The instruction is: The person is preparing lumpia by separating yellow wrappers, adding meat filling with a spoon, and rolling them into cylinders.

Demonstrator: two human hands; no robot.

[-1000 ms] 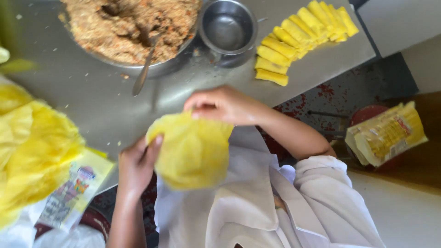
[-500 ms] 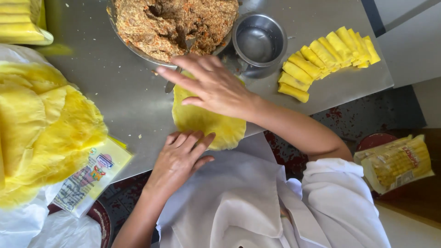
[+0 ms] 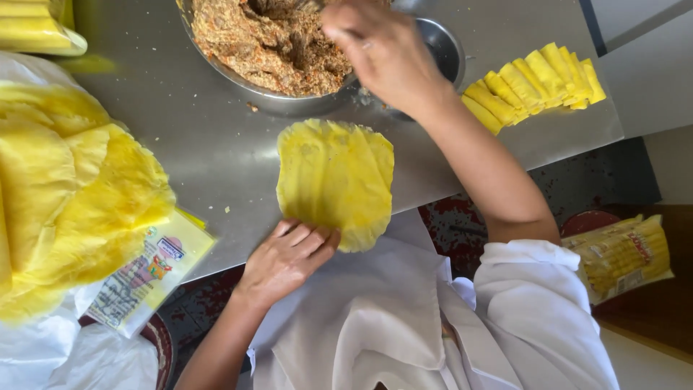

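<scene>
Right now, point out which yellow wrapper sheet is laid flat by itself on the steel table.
The single yellow wrapper spread flat below the filling bowl, its near edge pinned by the left hand. The other wrappers lie heaped in a loose pile at the left.

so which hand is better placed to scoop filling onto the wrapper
Probably the right hand: it is already at the bowl of filling, over its rim. The left hand rests on the near edge of the yellow wrapper, pinning it flat on the metal table.
</scene>
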